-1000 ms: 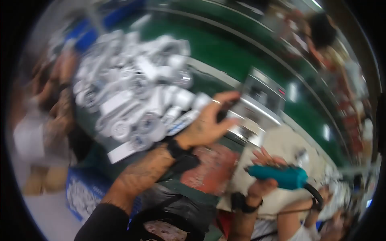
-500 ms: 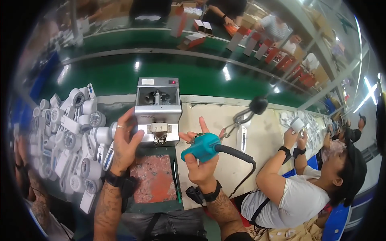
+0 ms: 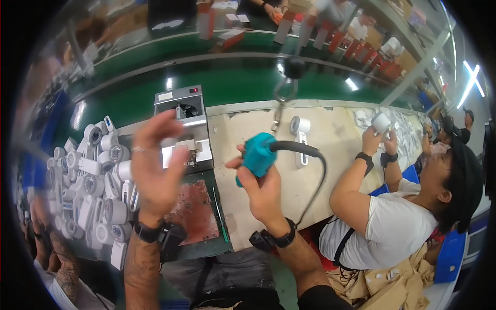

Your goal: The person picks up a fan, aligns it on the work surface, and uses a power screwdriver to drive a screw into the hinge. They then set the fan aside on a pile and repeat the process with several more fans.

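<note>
White devices (image 3: 90, 166) lie left of the silver machine (image 3: 200, 126); the spread left hand (image 3: 159, 168) overlaps its left side; rightward, the right hand (image 3: 264, 194) grips a teal tool (image 3: 258, 155).

- Conveyor (image 3: 232, 80): behind the far edge of the table (image 3: 206, 247).
- Heap of fans (image 3: 95, 181): table's left end.
- Machine (image 3: 199, 129): far edge, right of heap.
- Mat (image 3: 199, 217): before machine, near edge; screwdriver (image 3: 220, 214) along its right side.
- Sheet (image 3: 243, 222): right of machine; single fan (image 3: 300, 126) on it, toward far edge.
- Power tool (image 3: 258, 155): in right hand (image 3: 263, 194), above sheet.
</note>
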Demonstrator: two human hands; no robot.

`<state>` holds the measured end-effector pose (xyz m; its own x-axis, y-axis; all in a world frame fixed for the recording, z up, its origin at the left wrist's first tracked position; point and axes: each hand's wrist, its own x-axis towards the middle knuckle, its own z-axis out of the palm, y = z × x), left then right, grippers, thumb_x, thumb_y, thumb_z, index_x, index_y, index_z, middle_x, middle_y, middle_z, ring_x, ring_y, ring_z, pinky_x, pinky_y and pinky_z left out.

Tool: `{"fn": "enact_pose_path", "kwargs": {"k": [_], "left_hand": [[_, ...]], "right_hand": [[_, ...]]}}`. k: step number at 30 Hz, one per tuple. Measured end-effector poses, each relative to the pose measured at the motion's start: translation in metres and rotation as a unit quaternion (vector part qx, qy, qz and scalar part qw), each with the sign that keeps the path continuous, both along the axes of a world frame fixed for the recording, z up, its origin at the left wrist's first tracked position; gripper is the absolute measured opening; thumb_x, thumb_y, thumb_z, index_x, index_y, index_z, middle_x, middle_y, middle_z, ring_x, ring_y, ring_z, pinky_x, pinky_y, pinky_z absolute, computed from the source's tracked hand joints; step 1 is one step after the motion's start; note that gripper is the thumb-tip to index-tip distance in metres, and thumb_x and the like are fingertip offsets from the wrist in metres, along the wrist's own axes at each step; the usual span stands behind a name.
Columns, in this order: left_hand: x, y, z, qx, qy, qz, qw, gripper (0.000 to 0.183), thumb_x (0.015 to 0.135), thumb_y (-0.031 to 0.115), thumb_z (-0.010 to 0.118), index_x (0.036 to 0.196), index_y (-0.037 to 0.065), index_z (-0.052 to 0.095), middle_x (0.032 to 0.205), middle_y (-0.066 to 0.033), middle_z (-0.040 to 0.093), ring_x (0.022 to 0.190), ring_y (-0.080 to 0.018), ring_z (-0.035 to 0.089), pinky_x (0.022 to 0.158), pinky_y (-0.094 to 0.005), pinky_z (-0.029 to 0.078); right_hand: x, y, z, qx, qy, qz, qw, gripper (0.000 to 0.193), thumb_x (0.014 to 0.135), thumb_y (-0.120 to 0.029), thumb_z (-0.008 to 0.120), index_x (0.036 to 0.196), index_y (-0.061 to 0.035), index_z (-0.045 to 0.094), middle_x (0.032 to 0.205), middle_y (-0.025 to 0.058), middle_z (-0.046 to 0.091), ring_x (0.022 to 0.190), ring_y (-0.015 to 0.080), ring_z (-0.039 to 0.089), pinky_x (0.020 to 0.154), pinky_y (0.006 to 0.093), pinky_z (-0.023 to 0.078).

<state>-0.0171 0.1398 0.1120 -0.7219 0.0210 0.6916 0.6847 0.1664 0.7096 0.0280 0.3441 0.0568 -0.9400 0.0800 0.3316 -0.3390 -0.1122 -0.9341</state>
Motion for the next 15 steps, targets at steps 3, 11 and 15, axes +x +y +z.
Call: {"fn": "enact_pose_path", "kwargs": {"k": [3, 11, 15], "left_hand": [[-0.017, 0.063, 0.008, -0.081, -0.012, -0.093, 0.992, 0.041, 0.091, 0.010, 0.069, 0.130, 0.003, 0.061, 0.108, -0.0095, 0.066, 0.095, -0.0190, 0.065, 0.084, -0.0346, 0.053], [-0.076, 0.252, -0.086, -0.314, -0.142, -0.042, 0.938, 0.056, 0.089, 0.048, 0.069, 0.121, 0.002, 0.061, 0.115, -0.0149, 0.065, 0.102, -0.0297, 0.065, 0.089, -0.0411, 0.052], [-0.081, 0.269, -0.099, -0.382, -0.196, -0.028, 0.903, 0.073, 0.088, 0.060, 0.061, 0.127, -0.002, 0.057, 0.123, -0.0193, 0.062, 0.115, -0.0337, 0.063, 0.098, -0.0462, 0.050]], "right_hand": [[0.033, 0.023, 0.007, -0.031, -0.032, -0.031, 0.999, 0.053, 0.099, -0.023, 0.066, 0.141, 0.0052, 0.048, 0.104, 0.0090, 0.068, 0.095, 0.0145, 0.060, 0.083, 0.0289, 0.048], [0.088, 0.065, 0.018, 0.020, 0.017, -0.161, 0.987, 0.050, 0.098, -0.027, 0.066, 0.133, 0.0061, 0.052, 0.096, 0.0084, 0.065, 0.085, 0.0153, 0.060, 0.076, 0.0278, 0.047], [0.089, 0.069, 0.019, 0.057, 0.031, -0.178, 0.982, 0.052, 0.099, -0.030, 0.065, 0.134, 0.0066, 0.051, 0.094, 0.0089, 0.065, 0.084, 0.0147, 0.059, 0.076, 0.0274, 0.047]]}}
